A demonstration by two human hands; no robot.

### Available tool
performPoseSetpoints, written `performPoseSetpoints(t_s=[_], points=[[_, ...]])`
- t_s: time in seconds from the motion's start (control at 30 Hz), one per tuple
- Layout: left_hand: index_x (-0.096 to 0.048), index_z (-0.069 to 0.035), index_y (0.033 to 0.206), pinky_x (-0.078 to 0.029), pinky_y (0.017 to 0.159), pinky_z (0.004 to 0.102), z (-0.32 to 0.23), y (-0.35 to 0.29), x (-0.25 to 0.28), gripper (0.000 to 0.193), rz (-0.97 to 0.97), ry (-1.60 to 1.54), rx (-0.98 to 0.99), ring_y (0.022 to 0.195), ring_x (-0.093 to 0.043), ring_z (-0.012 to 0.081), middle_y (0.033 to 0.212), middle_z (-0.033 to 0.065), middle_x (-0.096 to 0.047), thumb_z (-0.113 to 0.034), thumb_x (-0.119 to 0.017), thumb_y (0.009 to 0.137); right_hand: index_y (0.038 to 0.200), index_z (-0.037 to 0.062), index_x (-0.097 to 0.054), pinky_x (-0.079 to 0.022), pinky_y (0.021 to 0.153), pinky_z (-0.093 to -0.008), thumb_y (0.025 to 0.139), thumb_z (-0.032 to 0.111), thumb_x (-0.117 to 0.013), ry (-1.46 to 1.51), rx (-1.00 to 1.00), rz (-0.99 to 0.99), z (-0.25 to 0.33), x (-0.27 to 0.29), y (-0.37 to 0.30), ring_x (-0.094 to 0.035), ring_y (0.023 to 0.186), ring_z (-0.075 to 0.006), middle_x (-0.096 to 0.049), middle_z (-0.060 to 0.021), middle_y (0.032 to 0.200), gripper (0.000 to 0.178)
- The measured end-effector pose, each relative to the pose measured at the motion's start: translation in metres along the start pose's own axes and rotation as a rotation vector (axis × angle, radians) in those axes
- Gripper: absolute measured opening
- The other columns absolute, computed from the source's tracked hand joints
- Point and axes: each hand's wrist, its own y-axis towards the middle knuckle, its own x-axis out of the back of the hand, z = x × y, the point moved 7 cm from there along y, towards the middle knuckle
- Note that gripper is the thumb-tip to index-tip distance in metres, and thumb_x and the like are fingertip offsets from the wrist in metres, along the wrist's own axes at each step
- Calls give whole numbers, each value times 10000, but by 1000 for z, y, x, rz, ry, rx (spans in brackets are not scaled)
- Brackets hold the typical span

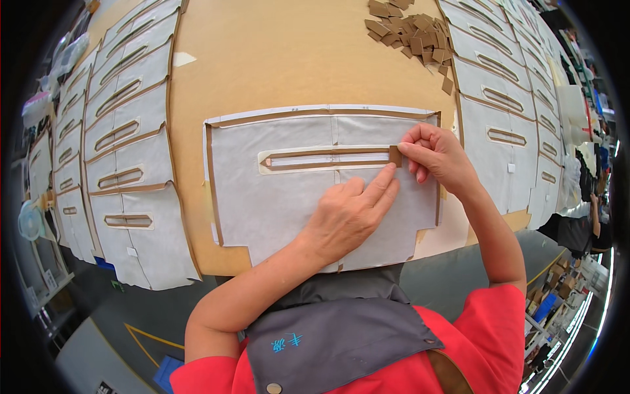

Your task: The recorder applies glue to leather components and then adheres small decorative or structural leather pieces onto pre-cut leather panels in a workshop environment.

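A light grey fabric panel (282,203) with brown edging lies flat on the table in front of me. Across it runs a long slot with brown borders and a white strip (308,167) around it. At the slot's right end sits a small brown square piece (396,155). My right hand (438,157) pinches this piece's right edge between thumb and forefinger. My left hand (354,213) lies on the panel below the slot, fingers stretched, its index fingertip at the lower edge of the brown piece.
A heap of brown pieces (420,36) lies at the far right of the tan tabletop (262,52). Overlapping rows of similar slotted panels (134,177) line the left side, and more panels (495,118) the right. Shelves with boxes (558,279) stand beyond at lower right.
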Motion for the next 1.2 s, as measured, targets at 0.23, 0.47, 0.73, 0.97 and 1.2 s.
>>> performPoseSetpoints(t_s=[0.23, 0.47, 0.73, 0.97, 1.2], points=[[-647, -84, 1134, -450, 553, 240, -1, 0, -2, 381, 10, 10, 7, 638, -459, 121, 1320, 18, -589, -96, -595, 756, 879, 62, -582, -396, 434, -165, 922, 180, -658, -8, 16, -6, 0, 0, -1, -502, 470, -28, -584, 16, 628, 146], [-648, -93, 1120, -447, 542, 231, -1, 0, -3, 362, 0, 22, 8, 629, -458, 113, 1310, 13, -593, -99, -597, 762, 875, 65, -561, -394, 432, -163, 921, 179, -664, -3, 22, -23, 0, 0, -1, -504, 470, -26, -587, 14, 629, 161], [-650, -86, 1122, -455, 545, 235, -2, 0, -3, 369, -1, 22, 2, 633, -465, 117, 1307, 23, -596, -101, -605, 756, 870, 62, -554, -396, 431, -164, 924, 170, -656, -22, 33, -48, -1, -1, -2, -503, 468, -27, -586, 9, 628, 158], [-652, -83, 1143, -474, 565, 244, -2, -1, -2, 388, -25, 7, -12, 650, -491, 129, 1279, 35, -618, -90, -601, 758, 876, 45, -544, -417, 442, -195, 923, 170, -646, -98, 75, -97, 3, -3, -4, -527, 488, -48, -590, -6, 624, 168], [-646, -85, 1177, -487, 584, 249, -5, 1, 0, 423, -57, 16, -64, 650, -496, 142, 1275, 49, -622, -75, -601, 757, 918, 48, -486, -414, 439, -209, 915, 164, -660, -158, 140, -157, 12, -2, -15, -512, 479, -65, -574, -9, 601, 209]])
